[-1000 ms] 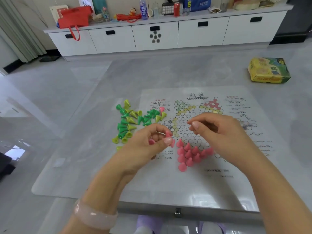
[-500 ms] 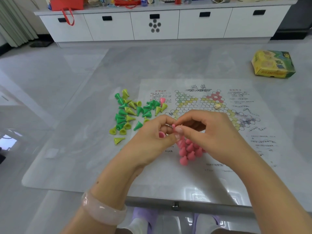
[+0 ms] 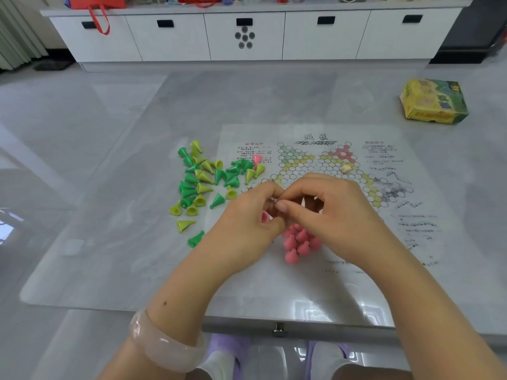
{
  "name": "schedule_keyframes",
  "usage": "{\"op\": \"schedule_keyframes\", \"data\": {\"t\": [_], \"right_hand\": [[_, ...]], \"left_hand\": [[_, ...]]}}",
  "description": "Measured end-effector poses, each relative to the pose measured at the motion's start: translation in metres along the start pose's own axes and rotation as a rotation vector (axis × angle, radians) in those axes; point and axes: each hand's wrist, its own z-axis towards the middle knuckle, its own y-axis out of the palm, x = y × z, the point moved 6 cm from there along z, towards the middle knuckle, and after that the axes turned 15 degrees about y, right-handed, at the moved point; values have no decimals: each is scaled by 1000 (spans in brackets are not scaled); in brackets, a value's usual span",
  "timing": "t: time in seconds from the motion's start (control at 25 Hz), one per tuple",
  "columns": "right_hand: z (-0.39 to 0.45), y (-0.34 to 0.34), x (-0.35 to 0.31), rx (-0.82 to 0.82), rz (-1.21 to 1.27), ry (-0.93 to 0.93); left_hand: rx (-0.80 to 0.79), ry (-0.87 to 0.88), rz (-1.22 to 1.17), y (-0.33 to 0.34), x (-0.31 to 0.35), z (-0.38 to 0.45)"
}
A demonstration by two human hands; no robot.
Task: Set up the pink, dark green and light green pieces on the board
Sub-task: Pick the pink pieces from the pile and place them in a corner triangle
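The paper board [image 3: 315, 165] with its hexagon star lies flat on the grey table. Several pink pieces [image 3: 299, 242] stand in a cluster at the star's near point. My left hand [image 3: 247, 223] holds a pink piece [image 3: 264, 216] in its curled fingers just left of that cluster. My right hand [image 3: 326, 212] meets it fingertip to fingertip above the cluster, fingers curled; what it pinches is hidden. Dark green pieces [image 3: 189, 186] and light green pieces [image 3: 204, 176] lie mixed in a loose heap left of the board. One pink piece [image 3: 257, 159] stands among them.
A small pale die [image 3: 346, 168] sits on the star's right side. A yellow and green game box [image 3: 433, 105] lies at the table's far right. The table's near edge [image 3: 274, 322] runs just before my knees. A white drawer cabinet [image 3: 247, 34] stands beyond.
My right hand has come in from the right to meet my left hand's fingertips above the pink cluster. The camera has tilted downward.
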Motion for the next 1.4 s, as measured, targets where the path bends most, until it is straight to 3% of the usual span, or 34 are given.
{"op": "schedule_keyframes", "data": {"t": [0.24, 0.44, 0.76, 1.4], "right_hand": [[4, -51, 24, 303, 104, 133], [5, -50, 48, 219, -106, 316], [8, -42, 54, 168, -224, 350], [8, -34, 54, 104, -256, 348]], "left_hand": [[186, -32, 36, -15, -5, 0], [283, -116, 43, -24, -10, -2], [350, -33, -77, -23, -5, -2], [249, -28, -84, -19, -4, -2]]}}
